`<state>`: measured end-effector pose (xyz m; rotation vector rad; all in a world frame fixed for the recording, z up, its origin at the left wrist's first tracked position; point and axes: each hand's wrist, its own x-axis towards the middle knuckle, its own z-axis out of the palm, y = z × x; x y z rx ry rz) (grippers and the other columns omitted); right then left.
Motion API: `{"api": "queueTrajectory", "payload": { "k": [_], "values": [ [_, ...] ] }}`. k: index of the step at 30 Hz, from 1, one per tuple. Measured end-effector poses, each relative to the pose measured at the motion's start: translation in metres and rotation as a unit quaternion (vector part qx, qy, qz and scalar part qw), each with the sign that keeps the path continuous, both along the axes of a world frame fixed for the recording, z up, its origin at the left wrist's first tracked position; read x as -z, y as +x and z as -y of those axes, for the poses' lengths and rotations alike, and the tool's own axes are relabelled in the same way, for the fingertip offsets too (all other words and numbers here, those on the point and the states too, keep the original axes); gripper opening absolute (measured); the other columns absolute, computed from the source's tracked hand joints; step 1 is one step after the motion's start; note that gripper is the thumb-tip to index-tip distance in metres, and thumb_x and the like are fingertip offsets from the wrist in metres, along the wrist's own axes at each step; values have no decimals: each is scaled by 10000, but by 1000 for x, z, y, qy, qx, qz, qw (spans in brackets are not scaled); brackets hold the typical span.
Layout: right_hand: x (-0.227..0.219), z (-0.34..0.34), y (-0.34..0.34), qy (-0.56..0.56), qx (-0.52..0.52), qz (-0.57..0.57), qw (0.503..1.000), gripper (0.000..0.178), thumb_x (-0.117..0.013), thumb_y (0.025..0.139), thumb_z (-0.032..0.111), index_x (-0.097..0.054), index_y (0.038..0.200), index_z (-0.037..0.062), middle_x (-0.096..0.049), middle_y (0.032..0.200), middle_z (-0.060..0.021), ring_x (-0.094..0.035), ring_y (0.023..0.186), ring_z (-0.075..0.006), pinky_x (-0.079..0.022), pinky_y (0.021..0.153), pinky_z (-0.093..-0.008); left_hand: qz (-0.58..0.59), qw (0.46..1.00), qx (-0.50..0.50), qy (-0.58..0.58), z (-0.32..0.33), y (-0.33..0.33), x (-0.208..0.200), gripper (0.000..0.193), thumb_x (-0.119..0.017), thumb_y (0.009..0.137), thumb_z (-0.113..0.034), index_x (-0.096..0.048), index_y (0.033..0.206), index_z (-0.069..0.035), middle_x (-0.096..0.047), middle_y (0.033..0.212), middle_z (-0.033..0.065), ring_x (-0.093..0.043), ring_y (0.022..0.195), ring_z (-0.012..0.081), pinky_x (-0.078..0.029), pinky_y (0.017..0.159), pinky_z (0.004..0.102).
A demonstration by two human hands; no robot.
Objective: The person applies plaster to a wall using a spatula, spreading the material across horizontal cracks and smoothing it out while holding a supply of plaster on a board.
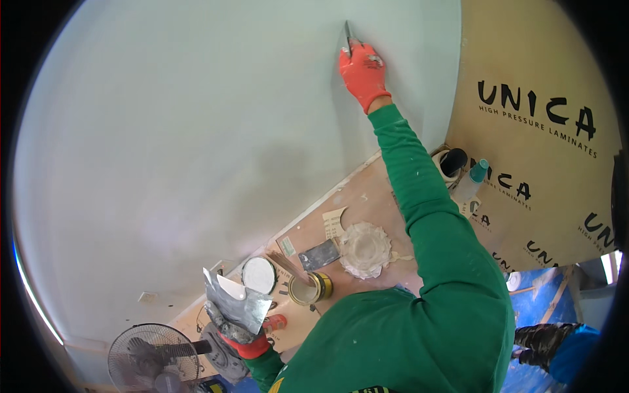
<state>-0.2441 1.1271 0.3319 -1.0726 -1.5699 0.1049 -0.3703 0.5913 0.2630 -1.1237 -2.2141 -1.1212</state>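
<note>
My right hand (363, 73), in an orange-red glove, is stretched far up and closed on a putty knife (348, 31), its thin blade at the pale wall (196, 118). Down at the lower left, my left hand (236, 333) wears a red-cuffed glove caked with grey. It grips a flat metal plate (252, 311), which carries a white patch of filler (230, 288). Near that plate stand a round white lid or tub (259, 275) and an open can (305, 291) with a stick-like tool (288, 267) leaning in it.
A standing fan (154, 359) is at the lower left, near a wall socket (148, 297). On the brown board lie a dark sanding block (319, 255) and a crusted pale disc (365, 249). A bottle with a green cap (479, 171) stands right; another person (557, 350) is lower right.
</note>
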Motion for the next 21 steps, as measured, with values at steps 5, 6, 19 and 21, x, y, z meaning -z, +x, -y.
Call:
{"api": "queueTrajectory", "payload": {
  "k": [5, 6, 19, 21],
  "values": [
    [-13, 43, -39, 39, -58, -9, 998, 262, -568, 894, 240, -584, 1067, 43, -596, 1008, -163, -610, 894, -335, -512, 741, -430, 45, 999, -15, 12, 15, -10, 10, 741, -696, 771, -150, -351, 1392, 62, -533, 1258, 247, -544, 1146, 327, -408, 993, 390],
    [-15, 58, -54, 56, -70, -3, 996, 277, -577, 885, 237, -580, 1083, 43, -588, 1016, -157, -602, 913, -329, -512, 741, -428, 16, 1000, -24, 4, 18, -12, 10, 739, -697, 771, -155, -354, 1388, 63, -533, 1257, 247, -544, 1145, 328, -409, 992, 390],
    [-2, 281, -230, 187, -238, 216, 928, 269, -539, 826, 119, -552, 1052, -27, -545, 950, -154, -573, 861, -281, -504, 637, -373, 87, 990, 7, 113, 92, -34, 49, 759, -705, 846, -256, -299, 1431, 8, -433, 1387, 176, -441, 1261, 286, -359, 1056, 396],
    [6, 296, -233, 187, -246, 290, 906, 270, -531, 824, 111, -556, 1056, -26, -554, 965, -153, -577, 857, -276, -502, 647, -371, 17, 997, -25, 73, 91, -28, 38, 778, -722, 824, -248, -313, 1423, 33, -454, 1370, 183, -462, 1237, 278, -351, 1057, 392]
  ]
}}
